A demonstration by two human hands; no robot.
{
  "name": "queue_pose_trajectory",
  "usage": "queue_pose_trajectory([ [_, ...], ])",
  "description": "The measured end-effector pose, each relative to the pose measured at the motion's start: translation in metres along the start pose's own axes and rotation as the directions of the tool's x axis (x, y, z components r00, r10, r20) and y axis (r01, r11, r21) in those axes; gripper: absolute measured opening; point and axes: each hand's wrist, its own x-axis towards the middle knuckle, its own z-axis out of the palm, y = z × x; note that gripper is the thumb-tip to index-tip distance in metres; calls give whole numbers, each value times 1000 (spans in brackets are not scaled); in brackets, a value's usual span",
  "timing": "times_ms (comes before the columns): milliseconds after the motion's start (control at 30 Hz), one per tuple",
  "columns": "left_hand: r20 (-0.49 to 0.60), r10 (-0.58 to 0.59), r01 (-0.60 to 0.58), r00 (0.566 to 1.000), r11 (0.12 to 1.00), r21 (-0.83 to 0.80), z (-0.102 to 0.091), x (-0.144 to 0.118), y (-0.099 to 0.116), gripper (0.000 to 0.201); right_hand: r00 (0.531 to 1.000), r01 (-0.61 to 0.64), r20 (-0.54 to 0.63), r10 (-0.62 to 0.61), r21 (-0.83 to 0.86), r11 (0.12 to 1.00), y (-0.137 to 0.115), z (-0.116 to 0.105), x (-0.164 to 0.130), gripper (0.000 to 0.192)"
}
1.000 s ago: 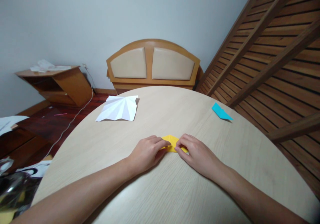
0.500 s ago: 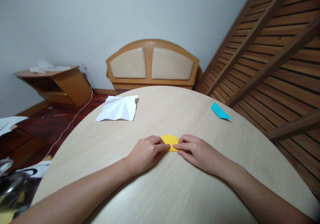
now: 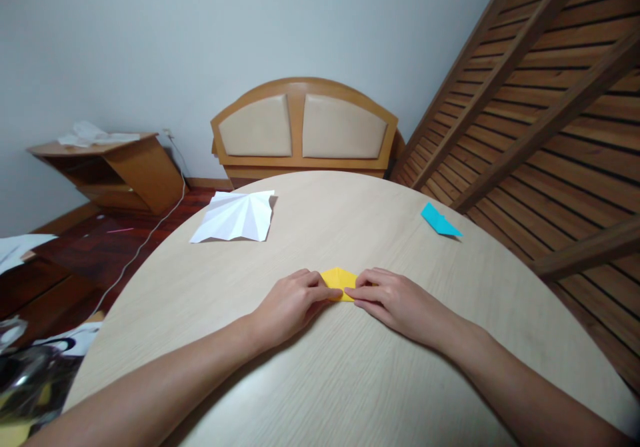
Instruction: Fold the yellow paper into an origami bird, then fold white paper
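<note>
A small folded yellow paper [image 3: 339, 278] lies on the round wooden table [image 3: 320, 380], its top coming to a blunt peak. My left hand [image 3: 295, 300] is closed on its left end, with a fingertip pressed near the lower middle. From the other side, my right hand [image 3: 393, 300] grips the right end, its fingers bent and one tip almost meeting the left one. Both ends of the yellow paper are hidden under my fingers.
A creased white sheet [image 3: 235, 217] rests at the table's far left. Toward the right edge is a folded blue paper [image 3: 440, 220]. Beyond the table stand a headboard [image 3: 297, 124], a low cabinet [image 3: 135, 174] and a slatted wooden panel [image 3: 560, 120].
My left fingertip has slid slightly right along the yellow paper, closer to the right one. Otherwise the hands and papers stay where they were.
</note>
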Motion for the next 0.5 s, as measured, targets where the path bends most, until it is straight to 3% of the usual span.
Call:
queue_pose_trajectory([
  [233,61,26,-37,998,982,183,0,0,8,27,1000,3,7,-2,-91,996,-5,1,-1,21],
  [500,117,35,-63,993,969,241,-5,1,11,27,1000,30,7,-29,-96,995,-6,-2,0,23],
])
